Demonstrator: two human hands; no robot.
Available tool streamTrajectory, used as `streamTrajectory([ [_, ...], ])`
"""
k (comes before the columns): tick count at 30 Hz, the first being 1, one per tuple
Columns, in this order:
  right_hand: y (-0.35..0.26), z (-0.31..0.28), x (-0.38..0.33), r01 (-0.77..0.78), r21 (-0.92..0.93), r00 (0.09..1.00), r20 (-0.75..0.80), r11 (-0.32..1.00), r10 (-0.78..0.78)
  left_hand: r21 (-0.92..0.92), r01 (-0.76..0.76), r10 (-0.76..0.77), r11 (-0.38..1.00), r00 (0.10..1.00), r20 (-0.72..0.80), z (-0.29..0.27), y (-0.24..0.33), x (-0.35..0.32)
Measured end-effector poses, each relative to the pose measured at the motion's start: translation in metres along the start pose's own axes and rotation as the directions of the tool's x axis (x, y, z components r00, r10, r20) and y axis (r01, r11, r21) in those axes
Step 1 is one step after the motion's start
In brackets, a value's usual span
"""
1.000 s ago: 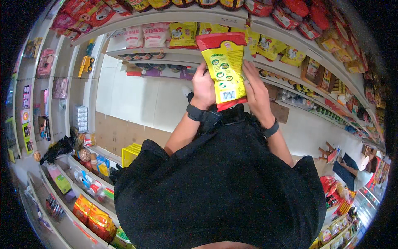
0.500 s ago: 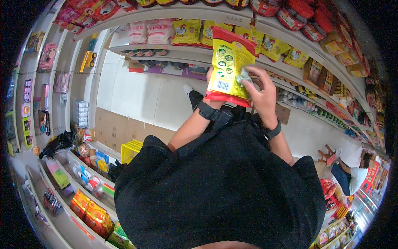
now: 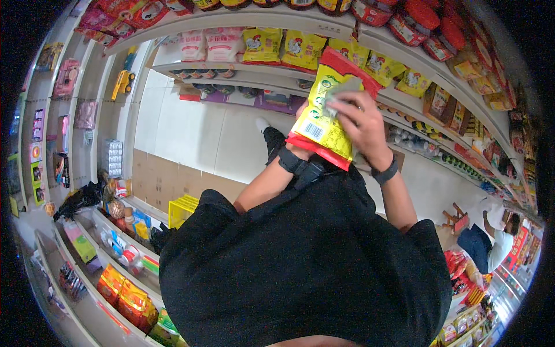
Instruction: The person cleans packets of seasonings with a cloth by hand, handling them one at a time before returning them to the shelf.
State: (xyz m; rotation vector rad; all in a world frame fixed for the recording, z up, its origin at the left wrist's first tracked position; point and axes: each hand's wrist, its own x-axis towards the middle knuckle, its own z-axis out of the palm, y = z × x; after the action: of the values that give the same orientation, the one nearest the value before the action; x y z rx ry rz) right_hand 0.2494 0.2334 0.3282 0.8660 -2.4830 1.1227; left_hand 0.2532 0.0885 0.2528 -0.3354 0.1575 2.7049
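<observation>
A yellow seasoning bag (image 3: 312,113) with red ends is held up in front of me, its printed back with a barcode toward me and its top tilted to the right. My left hand (image 3: 299,150) grips it from behind at the left and lower edge; most of those fingers are hidden by the bag. Against the bag's face, my right hand (image 3: 365,124) presses a crumpled greyish cloth (image 3: 347,92), blurred by motion. A dark band sits on each wrist.
Beyond the bag runs a white shelf (image 3: 277,68) with similar yellow bags (image 3: 303,51) and pink-white bags (image 3: 224,45). Red-lidded jars (image 3: 407,26) stand above. A yellow crate (image 3: 182,209) is at my left. At the far right a person (image 3: 491,246) is by a wooden stool (image 3: 455,218).
The bag has tilted to the right and shifted slightly right. My right hand with the cloth has moved up across its face. The person at the far right has changed posture.
</observation>
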Motion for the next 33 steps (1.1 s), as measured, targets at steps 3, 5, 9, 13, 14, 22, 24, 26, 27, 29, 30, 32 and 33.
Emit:
streamTrajectory([
  [3,0.022,-0.002,0.01,-0.146,-0.133,0.983,-0.133,0.98,0.128,0.182,0.028,-0.05,0.983,0.991,0.12,-0.003,0.003,0.0],
  [5,0.029,-0.005,0.014,-0.169,-0.162,0.979,-0.144,0.972,0.146,0.158,0.042,-0.06,0.987,0.992,0.108,0.013,0.004,-0.002],
  [9,0.025,0.002,0.007,-0.155,-0.174,0.987,-0.075,0.972,0.144,0.099,0.088,-0.099,0.991,0.989,0.112,0.008,0.006,0.003],
  [13,-0.001,0.009,-0.003,-0.033,-0.077,0.997,0.066,0.996,0.038,0.042,0.012,-0.014,0.999,0.999,0.045,0.0,0.005,0.004],
  [14,-0.011,0.009,-0.006,0.014,-0.041,0.993,0.12,0.999,-0.009,-0.019,-0.003,0.002,1.0,0.997,-0.073,-0.001,0.004,0.006],
  [22,-0.032,0.007,-0.012,0.222,0.051,0.919,0.323,0.974,-0.227,-0.044,0.041,-0.033,0.998,0.983,0.18,-0.019,0.007,0.017],
  [24,-0.027,0.005,-0.005,0.176,-0.105,0.937,0.322,0.979,-0.134,-0.075,0.058,-0.036,0.995,0.964,0.265,-0.019,0.007,0.017],
  [26,-0.01,0.002,0.002,0.083,-0.203,0.958,0.285,0.976,-0.022,-0.082,0.066,-0.036,0.994,0.946,0.322,-0.012,0.009,0.018],
  [27,-0.002,-0.003,0.009,0.015,-0.217,0.974,0.225,0.976,0.035,-0.044,0.034,-0.02,0.998,0.959,0.282,-0.007,0.01,0.023],
  [29,0.021,-0.008,0.014,-0.059,-0.279,0.984,0.145,0.959,0.103,0.069,0.043,-0.058,0.997,0.971,0.232,0.0,0.011,0.019],
  [30,0.03,-0.011,0.015,-0.135,-0.337,0.985,0.061,0.932,0.164,0.178,0.057,-0.089,0.982,0.979,0.181,0.003,0.01,0.018],
  [32,0.032,-0.012,0.018,-0.112,-0.322,0.992,0.013,0.94,0.122,0.2,0.089,-0.108,0.976,0.99,0.085,0.013,0.009,0.017],
  [33,0.029,-0.011,0.017,-0.09,-0.279,0.994,0.03,0.956,0.102,0.169,0.1,-0.127,0.981,0.98,0.155,0.009,0.009,0.022],
])
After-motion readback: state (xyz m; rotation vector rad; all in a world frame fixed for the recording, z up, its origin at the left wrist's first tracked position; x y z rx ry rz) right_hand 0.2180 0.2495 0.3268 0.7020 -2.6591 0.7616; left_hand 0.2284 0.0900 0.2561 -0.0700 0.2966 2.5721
